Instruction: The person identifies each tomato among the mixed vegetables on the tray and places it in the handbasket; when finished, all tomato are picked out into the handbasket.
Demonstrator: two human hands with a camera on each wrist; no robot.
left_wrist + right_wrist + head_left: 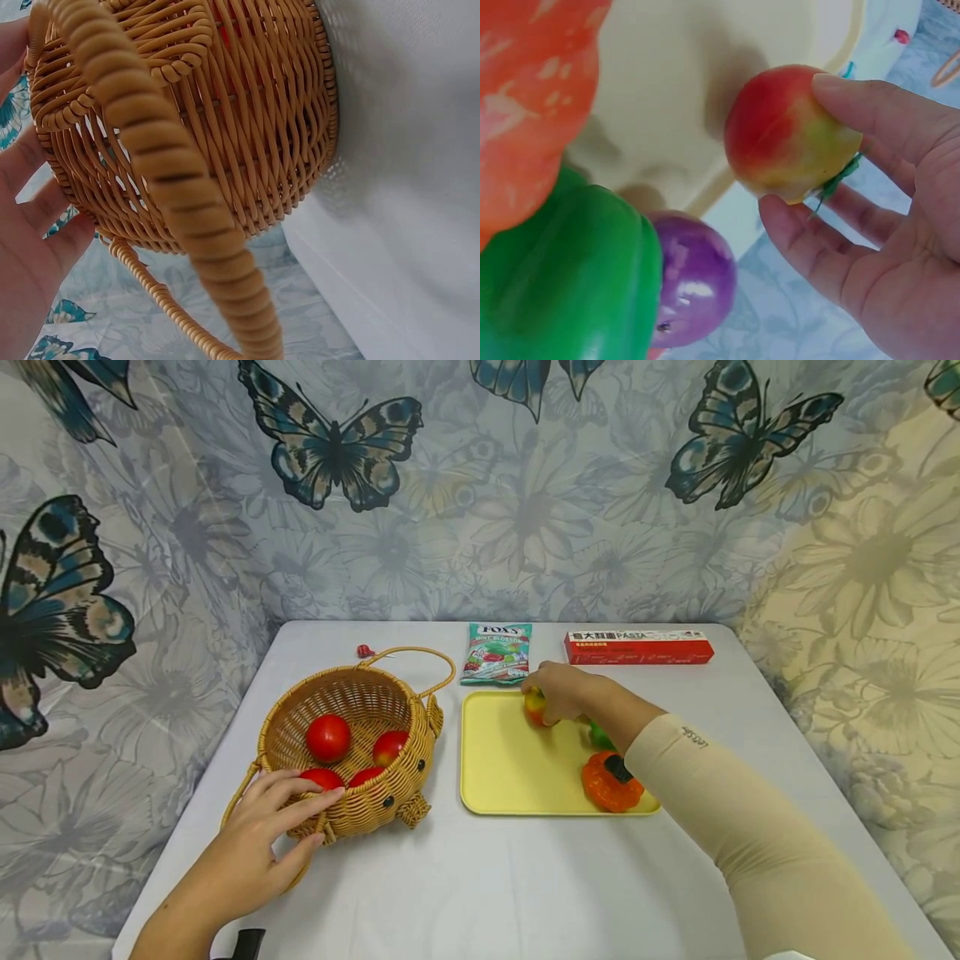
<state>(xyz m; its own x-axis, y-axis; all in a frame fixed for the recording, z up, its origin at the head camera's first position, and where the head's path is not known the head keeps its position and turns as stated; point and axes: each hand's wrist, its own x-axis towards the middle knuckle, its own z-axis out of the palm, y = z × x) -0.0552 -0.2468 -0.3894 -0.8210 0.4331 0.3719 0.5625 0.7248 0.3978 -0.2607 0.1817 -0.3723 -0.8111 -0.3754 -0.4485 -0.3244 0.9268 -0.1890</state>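
Observation:
My right hand pinches a red-and-yellow peach-like fruit with a green leafy end, over the back of the yellow tray. In the right wrist view, thumb and fingertips sit on opposite sides of it. Near that hand on the tray are an orange pumpkin, a green bell pepper and a round purple fruit or vegetable. My left hand rests on the near rim of a wicker basket, its fingers extended. Several red fruits, including a tomato, lie inside the basket.
Behind the tray, a green candy bag and a red pasta box lie along the back of the white table. A small red item is behind the basket. The basket's looped handle stands out towards the tray.

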